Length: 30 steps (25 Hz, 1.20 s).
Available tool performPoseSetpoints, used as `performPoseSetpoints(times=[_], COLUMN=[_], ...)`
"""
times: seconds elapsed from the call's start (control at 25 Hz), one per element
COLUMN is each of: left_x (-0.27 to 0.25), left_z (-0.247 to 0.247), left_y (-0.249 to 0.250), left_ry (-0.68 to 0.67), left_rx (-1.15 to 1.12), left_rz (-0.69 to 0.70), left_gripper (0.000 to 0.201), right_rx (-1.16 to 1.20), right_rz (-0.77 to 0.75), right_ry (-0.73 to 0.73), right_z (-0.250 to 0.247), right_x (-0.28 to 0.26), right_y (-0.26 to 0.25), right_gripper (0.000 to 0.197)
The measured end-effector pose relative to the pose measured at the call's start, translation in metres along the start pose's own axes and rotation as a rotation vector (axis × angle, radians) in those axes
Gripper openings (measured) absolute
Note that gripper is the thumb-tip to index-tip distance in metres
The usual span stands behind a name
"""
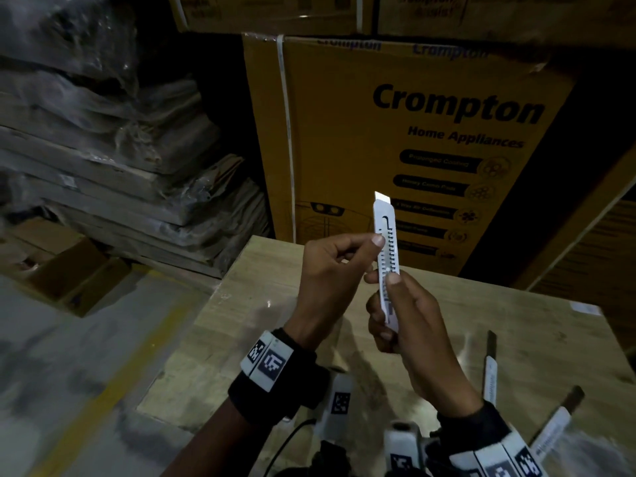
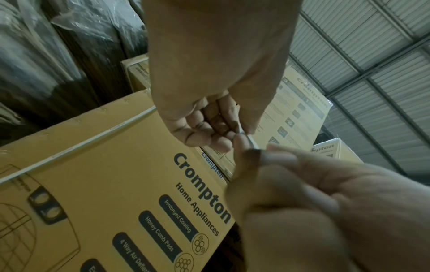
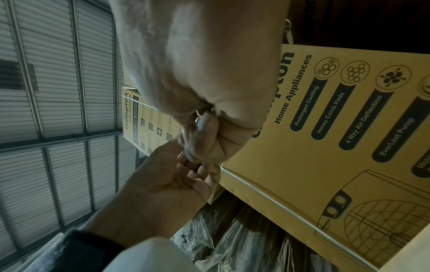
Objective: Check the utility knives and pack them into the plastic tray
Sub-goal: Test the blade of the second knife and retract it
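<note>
A white utility knife (image 1: 386,235) stands upright above the table, a short piece of blade (image 1: 381,196) showing at its top. My left hand (image 1: 373,247) pinches the knife's middle from the left, thumb on its toothed track. Lower down, my right hand (image 1: 389,287) grips the handle, with the thumb on the slider. In the left wrist view only a thin edge of the knife (image 2: 247,136) shows between the left hand (image 2: 223,134) and the right hand (image 2: 291,193). Two more white knives (image 1: 490,378) (image 1: 550,430) lie on the table at the right, dark blades out. No plastic tray is in view.
The light wooden table (image 1: 261,304) ends at the left, with grey floor and a yellow line (image 1: 113,383) beyond. Large Crompton cartons (image 1: 413,132) stand right behind the table. Wrapped flat packs (image 1: 103,149) are stacked at the back left.
</note>
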<state>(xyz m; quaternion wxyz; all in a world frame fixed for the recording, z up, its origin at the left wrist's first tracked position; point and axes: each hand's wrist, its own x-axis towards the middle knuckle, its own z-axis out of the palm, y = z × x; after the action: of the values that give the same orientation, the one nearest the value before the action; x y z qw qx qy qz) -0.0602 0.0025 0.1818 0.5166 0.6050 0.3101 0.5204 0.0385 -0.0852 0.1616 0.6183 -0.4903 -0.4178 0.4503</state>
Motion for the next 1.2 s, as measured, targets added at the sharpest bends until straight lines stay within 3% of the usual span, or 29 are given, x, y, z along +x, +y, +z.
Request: performPoseSetpoints(times=[0.24, 0.52, 0.84, 1.2], left_x=[-0.003, -0.013, -0.009, -0.011], left_z=[-0.016, -0.020, -0.027, -0.026], left_y=[-0.001, -0.008, -0.008, -0.006], left_ry=[0.037, -0.002, 0.018, 0.012], left_rx=[-0.021, -0.015, -0.040, -0.019], left_rz=[0.056, 0.120, 0.092, 0.069], left_gripper=[0.011, 0.013, 0.011, 0.010], right_rx=[-0.039, -0.060, 0.001, -0.043], right_rz=[0.020, 0.012, 0.073, 0.033], right_ry=[0.030, 0.125, 0.024, 0.085], right_z=[0.011, 0.021, 0.027, 0.031], right_x=[-0.004, -0.015, -0.022, -0.020], right_y=[0.005, 0.011, 0.007, 0.011], right_gripper=[0.042, 0.034, 0.033, 0.024])
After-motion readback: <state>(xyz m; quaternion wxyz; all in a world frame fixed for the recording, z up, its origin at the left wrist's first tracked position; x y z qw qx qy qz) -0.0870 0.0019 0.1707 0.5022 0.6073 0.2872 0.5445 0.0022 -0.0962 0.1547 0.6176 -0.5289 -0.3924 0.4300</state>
